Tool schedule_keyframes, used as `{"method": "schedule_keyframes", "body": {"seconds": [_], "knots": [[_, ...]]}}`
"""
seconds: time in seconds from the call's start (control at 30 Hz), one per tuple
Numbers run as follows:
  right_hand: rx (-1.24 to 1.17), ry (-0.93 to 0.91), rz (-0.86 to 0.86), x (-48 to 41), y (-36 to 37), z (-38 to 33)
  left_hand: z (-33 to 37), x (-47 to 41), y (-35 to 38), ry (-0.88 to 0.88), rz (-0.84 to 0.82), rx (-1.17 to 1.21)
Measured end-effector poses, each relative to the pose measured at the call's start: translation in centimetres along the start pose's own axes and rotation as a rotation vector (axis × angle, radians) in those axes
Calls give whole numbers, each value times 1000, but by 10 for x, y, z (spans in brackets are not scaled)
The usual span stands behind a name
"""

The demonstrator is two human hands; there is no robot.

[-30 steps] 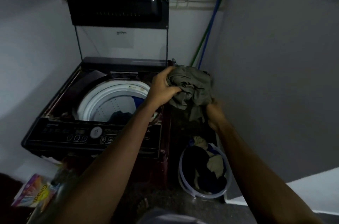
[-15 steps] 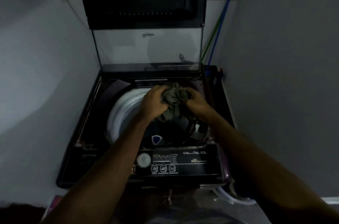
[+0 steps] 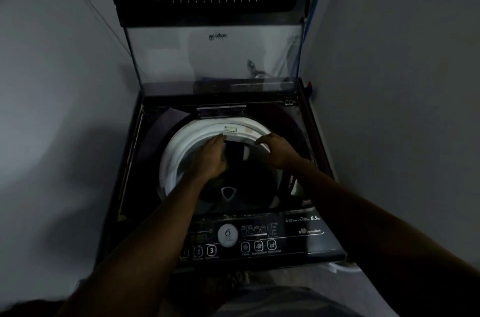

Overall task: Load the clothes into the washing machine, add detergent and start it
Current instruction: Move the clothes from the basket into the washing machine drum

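Clothing (image 3: 246, 179) is seen as a dark heap inside the drum of the washing machine (image 3: 153, 140). A pale shield-shaped emblem (image 3: 228, 193) is shown on the garment nearest the front. Single pieces cannot be told apart in the dim light.

The heap is framed by the white drum ring (image 3: 176, 158), on whose far side a small white box (image 3: 230, 131) is fixed. The left hand (image 3: 210, 158) is held palm down over the opening, with its fingers stretched forward towards that box. A sliver of greyish cloth is glimpsed at its thumb side, but whether it is touched cannot be told. The right hand (image 3: 279, 153) is spread above the far right of the ring with its fingers loosely extended, and nothing is gripped in it. The two hands are kept apart, with a dark gap between them.

The lid (image 3: 213, 62) is raised upright behind the drum, and a brand name is printed on its clear pane. The control panel (image 3: 285, 238) is set along the near edge, with a round white dial (image 3: 227, 235) marked 6 and rows of buttons.

Grey walls are seen on both sides. A blue pole (image 3: 315, 2) is propped in the far right corner.
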State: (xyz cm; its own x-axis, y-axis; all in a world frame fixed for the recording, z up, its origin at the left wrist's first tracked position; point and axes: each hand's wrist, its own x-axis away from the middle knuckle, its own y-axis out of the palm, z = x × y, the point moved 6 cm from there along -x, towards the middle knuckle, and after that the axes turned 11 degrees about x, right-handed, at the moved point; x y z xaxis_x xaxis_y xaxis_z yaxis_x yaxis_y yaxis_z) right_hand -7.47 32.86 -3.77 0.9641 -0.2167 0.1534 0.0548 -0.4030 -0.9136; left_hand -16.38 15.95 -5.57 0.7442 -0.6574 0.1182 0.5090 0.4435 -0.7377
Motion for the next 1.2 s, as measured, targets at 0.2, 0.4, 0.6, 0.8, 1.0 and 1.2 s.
{"method": "schedule_keyframes", "body": {"seconds": [0.2, 0.4, 0.6, 0.8, 1.0, 1.2], "knots": [[30, 112, 45, 8, -7, 15, 13, -3, 16, 44, -4, 44], [-12, 103, 167, 29, -27, 29, 56, -2, 33, 127, 74, 4], [-39, 46, 299, 70, -55, 60, 114, 14, 61, 204, 151, -14], [-104, 6, 347, 119, -68, 107, 175, 38, 99, 229, 235, -15], [-72, 41, 311, 186, -65, 194, 257, 66, 177, 274, 223, -59], [-120, 132, 266, 243, -47, 263, 299, 84, 249, 259, 78, -89]]}}
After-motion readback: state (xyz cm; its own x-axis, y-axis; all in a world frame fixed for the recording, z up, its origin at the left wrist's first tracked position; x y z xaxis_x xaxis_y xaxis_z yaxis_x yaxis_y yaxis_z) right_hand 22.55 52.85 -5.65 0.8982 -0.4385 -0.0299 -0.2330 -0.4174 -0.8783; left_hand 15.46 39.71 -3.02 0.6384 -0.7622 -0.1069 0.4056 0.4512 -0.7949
